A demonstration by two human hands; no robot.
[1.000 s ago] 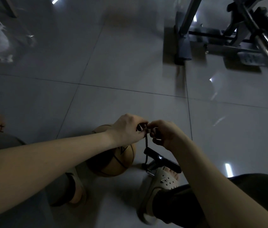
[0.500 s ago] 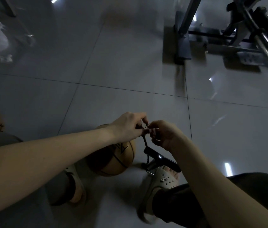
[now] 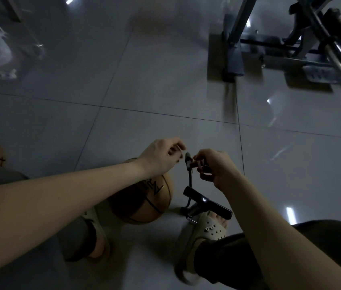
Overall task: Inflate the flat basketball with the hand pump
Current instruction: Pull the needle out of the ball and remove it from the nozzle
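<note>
While the right hand (image 3: pixel 213 168) pinches the pump nozzle (image 3: pixel 188 161) and the left hand (image 3: pixel 161 158) curls beside it, around what I cannot tell, the basketball (image 3: pixel 144 204) sits on the floor (image 3: pixel 165 91) below, so readying the nozzle seems in hand; next it must find the valve.

Dark block lettering stands on the upper panel of the basketball (image 3: pixel 144 204), seen upside down and partly covered by an arm (image 3: pixel 81 195). One triangular, A-like character and a few strokes beside it show, but no whole word can be read. A small raised mark sits on the strap of the pale sandal (image 3: pixel 211 231); it is too small to read.
</note>
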